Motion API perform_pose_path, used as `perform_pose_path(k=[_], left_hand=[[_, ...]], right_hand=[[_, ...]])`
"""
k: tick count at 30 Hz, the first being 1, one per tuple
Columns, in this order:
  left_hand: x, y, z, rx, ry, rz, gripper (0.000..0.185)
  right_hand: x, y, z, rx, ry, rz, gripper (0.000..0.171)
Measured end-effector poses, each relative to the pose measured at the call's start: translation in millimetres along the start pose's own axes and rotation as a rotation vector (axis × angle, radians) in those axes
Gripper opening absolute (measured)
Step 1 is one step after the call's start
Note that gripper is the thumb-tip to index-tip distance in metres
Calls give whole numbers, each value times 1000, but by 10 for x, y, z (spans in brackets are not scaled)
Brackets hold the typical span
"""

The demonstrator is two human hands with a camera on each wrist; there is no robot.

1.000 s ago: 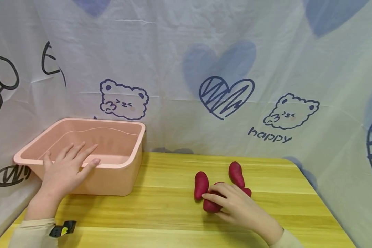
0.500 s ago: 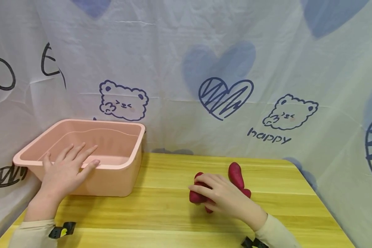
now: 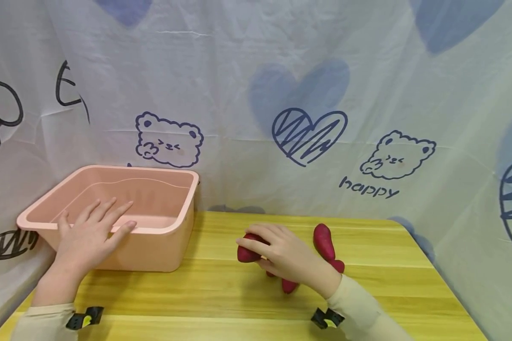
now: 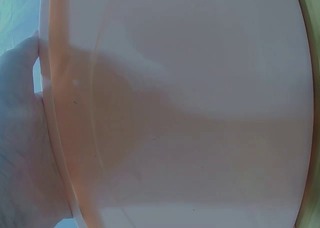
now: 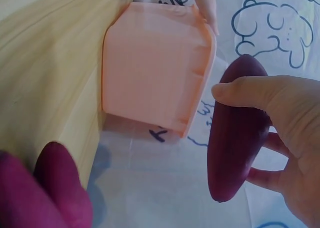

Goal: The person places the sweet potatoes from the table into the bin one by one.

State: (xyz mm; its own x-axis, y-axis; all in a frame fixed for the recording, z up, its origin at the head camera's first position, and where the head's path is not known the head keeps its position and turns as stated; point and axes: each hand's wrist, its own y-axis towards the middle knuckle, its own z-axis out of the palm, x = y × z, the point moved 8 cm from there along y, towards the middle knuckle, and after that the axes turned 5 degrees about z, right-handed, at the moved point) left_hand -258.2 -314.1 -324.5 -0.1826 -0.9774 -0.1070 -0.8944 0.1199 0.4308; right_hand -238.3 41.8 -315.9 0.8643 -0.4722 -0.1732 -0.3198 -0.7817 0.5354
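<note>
Head view: right hand [image 3: 288, 255] grip is closed round one yam [image 3: 248, 253], thumb on top, fingers curled under; right wrist view confirms it [image 5: 235, 133]. Yam looks lifted just off the tabletop [image 3: 222, 289], though contact is hard to rule out. Three more yams lie just behind and below the grip [image 3: 324, 241]. Tub [image 3: 162, 222] sits left of the grip, well apart. Left hand [image 3: 87, 234] lies flat on the tub's near rim, fingers straight, holding nothing. To do it well: keep the pinch mid-yam so it can't pivot, clear the rim before lowering, and let the left hand go on steadying the tub.
</note>
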Motion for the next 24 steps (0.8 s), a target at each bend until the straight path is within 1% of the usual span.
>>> perform_pose_path(k=[5,12,20,24], left_hand=[[-4,0,4,5,-2,-2,60],[2,5,10,6,2,0,60],[9,6,5,1,1,0,60],[5,11,6,-2,-1,7,59]], right_hand=[[40,172,22,-21,1,-19,56],[78,439,22,-120,9,-52,51],[98,745,73,-189,-4,-73,46],[89,900,134,-206,-15,-74,44]])
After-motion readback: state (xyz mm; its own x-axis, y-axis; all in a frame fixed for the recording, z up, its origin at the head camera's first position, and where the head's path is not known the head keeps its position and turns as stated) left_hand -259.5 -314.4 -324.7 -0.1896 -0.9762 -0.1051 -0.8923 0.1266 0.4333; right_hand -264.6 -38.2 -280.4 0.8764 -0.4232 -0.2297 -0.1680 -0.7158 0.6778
